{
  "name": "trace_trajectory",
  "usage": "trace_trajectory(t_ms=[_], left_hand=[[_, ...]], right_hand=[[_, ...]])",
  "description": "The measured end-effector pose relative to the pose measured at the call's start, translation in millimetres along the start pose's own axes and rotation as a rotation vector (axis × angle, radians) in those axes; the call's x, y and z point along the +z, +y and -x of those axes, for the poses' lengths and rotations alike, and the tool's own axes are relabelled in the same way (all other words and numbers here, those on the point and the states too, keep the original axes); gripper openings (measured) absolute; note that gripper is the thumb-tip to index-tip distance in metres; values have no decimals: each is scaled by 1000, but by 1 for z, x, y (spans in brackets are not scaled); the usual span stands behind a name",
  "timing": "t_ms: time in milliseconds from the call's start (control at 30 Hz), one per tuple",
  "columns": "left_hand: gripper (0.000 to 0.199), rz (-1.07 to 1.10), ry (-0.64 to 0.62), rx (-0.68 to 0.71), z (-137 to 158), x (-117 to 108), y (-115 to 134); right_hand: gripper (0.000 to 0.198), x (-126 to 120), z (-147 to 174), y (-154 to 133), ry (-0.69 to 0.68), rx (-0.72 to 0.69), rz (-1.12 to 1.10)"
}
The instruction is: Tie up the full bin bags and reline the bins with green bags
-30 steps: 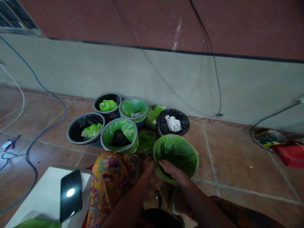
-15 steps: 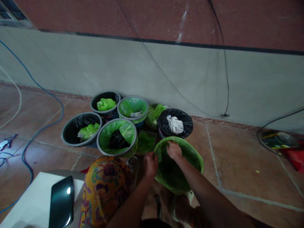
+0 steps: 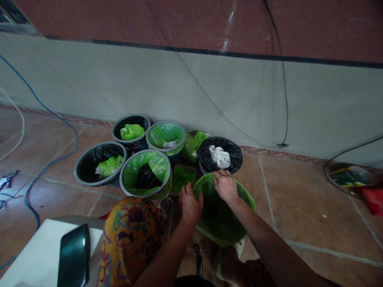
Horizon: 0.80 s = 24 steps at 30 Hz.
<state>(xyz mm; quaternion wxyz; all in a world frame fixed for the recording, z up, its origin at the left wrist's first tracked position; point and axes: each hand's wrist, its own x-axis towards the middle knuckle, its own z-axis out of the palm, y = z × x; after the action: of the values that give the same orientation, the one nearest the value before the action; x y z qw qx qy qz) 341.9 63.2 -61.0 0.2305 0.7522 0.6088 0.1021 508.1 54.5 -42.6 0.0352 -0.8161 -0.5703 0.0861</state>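
Observation:
A bin lined with a translucent green bin liner (image 3: 221, 217) stands in front of me, its mouth facing up. At the left part of its rim is my left hand (image 3: 190, 204), fingers raised and thumb apart, with nothing visible in it. My right hand (image 3: 226, 186) is closed over the far rim, gripping the liner's edge there; its fingertips are partly hidden. Just beyond is a black-lined bin (image 3: 204, 153) holding crumpled white material (image 3: 220, 156). The bottom inside the green-lined bin is too dark to make out.
Several lined bins stand to the left, among them a green-lined one (image 3: 127, 181) and a black-lined one (image 3: 86, 163). A green bag (image 3: 193, 146) lies by the wall. A phone (image 3: 73, 257) rests on a white surface (image 3: 36, 251). A blue cable (image 3: 50, 164) crosses the tiles.
My left hand has gone from closed at the rim to fingers raised and apart. My right hand has shifted from inside the bin up onto its far rim.

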Motion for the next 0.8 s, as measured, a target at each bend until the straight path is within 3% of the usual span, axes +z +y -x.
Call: trace_trajectory(t_ms=[100, 167, 267, 600, 800], left_hand=[[44, -86, -74, 95, -20, -2, 12], [32, -171, -207, 85, -31, 0, 15], [36, -256, -334, 20, -36, 5, 13], [39, -338, -404, -62, -25, 6, 2], [31, -270, -407, -90, -17, 10, -7]], right_hand=[[29, 0, -20, 4, -70, -152, 55], [28, 6, -31, 10, -159, -181, 106], [29, 15, -40, 22, -225, -179, 135], [30, 10, -37, 39, -285, -51, 35], [29, 6, -34, 37, -270, 26, -1]])
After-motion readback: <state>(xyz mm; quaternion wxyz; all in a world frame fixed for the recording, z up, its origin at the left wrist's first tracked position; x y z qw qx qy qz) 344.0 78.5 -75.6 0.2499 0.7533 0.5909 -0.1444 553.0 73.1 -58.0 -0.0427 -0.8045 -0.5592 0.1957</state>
